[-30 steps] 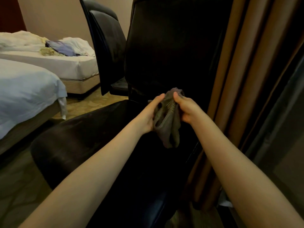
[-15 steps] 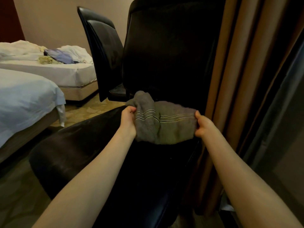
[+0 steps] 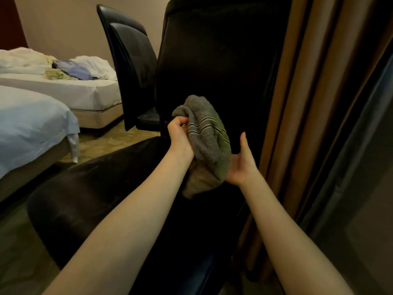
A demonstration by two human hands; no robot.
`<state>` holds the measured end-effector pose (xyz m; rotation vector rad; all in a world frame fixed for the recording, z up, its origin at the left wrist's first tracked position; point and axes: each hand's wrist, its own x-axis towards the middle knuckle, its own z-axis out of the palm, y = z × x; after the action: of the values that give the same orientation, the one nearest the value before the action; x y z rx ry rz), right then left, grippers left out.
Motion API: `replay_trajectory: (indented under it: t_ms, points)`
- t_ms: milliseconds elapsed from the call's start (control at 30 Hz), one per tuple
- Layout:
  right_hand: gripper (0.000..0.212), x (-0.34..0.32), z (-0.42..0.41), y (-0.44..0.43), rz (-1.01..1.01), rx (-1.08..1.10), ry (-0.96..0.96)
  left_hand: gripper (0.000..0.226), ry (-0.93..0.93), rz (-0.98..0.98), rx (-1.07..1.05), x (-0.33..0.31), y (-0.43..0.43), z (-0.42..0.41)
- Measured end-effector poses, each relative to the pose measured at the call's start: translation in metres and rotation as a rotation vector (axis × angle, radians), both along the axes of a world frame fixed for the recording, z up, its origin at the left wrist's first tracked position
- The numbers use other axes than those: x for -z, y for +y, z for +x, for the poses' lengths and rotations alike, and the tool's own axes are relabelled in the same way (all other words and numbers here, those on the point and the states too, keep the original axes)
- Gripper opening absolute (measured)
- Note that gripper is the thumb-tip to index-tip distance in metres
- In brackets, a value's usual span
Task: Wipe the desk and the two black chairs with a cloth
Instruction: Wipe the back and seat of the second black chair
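At centre frame, a grey cloth [image 3: 204,141] is gripped by the curled left hand [image 3: 179,137] and touched by the spread right hand [image 3: 241,165], before a black chair [image 3: 212,60].

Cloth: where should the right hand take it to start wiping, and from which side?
Take the cloth at its bunched lower fold, from the right and beneath. The left hand grips the upper left edge, so the bulk hangs toward the right hand, open against it, thumb up. Closing there should gather a thick pad for the chair.
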<state>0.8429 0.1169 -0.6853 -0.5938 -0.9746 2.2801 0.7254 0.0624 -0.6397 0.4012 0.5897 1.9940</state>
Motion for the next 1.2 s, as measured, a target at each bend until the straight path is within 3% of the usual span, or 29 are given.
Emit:
replay_trajectory:
  t_ms: [133, 233, 333, 400, 467, 500, 567, 633, 667, 733, 800, 933, 1033, 1200]
  points:
    - [0.033, 0.003, -0.018, -0.002, 0.055, 0.048, 0.094, 0.032, -0.016, -0.059, -0.041, 0.002, -0.003, -0.009]
    - [0.038, 0.000, -0.029, 0.010, 0.038, 0.165, 0.042, 0.023, 0.080, -0.249, -0.049, -0.002, -0.012, -0.029]
    - [0.023, -0.007, -0.045, 0.018, 0.050, 0.345, -0.081, 0.021, 0.389, -0.618, 0.044, 0.006, -0.027, -0.050]
    - [0.008, -0.003, -0.060, 0.023, 0.339, 0.599, -0.283, 0.036, 0.674, -0.887, 0.037, 0.020, -0.035, -0.062]
    - [0.023, -0.001, -0.067, 0.021, 0.921, 0.710, -0.650, 0.036, 0.876, -0.976, 0.012, 0.035, -0.041, -0.070]
    - [0.035, 0.000, -0.067, 0.019, 1.195, 0.634, -0.817, 0.034, 0.923, -0.980, 0.027, 0.041, -0.041, -0.072]
    - [0.044, 0.003, -0.071, 0.020, 1.466, 0.252, -1.037, 0.035, 0.996, -1.001, 0.040, 0.053, -0.042, -0.075]
    - [0.041, 0.008, -0.081, 0.024, 1.433, -0.275, -1.219, 0.030, 1.111, -1.032, 0.045, 0.060, -0.042, -0.075]
    - [0.038, 0.010, -0.090, 0.025, 1.377, -0.401, -1.257, 0.033, 1.167, -1.036, 0.056, 0.064, -0.042, -0.077]
    - [0.039, 0.012, -0.108, 0.031, 1.485, -0.266, -1.300, 0.038, 1.281, -1.039, 0.096, 0.069, -0.040, -0.081]
    - [0.058, 0.020, -0.114, 0.032, 1.624, -0.098, -1.431, 0.035, 1.431, -1.067, 0.079, 0.074, -0.040, -0.086]
    - [0.078, 0.059, -0.108, 0.036, 1.383, -0.283, -1.494, 0.038, 1.678, -1.185, 0.063, 0.083, -0.045, -0.097]
    - [0.081, 0.067, -0.104, 0.036, 1.409, -0.288, -1.422, 0.035, 1.679, -1.197, 0.112, 0.099, -0.055, -0.100]
    - [0.083, 0.074, -0.093, 0.016, 1.508, -0.322, -1.372, 0.026, 1.633, -1.125, -0.057, 0.117, -0.063, -0.100]
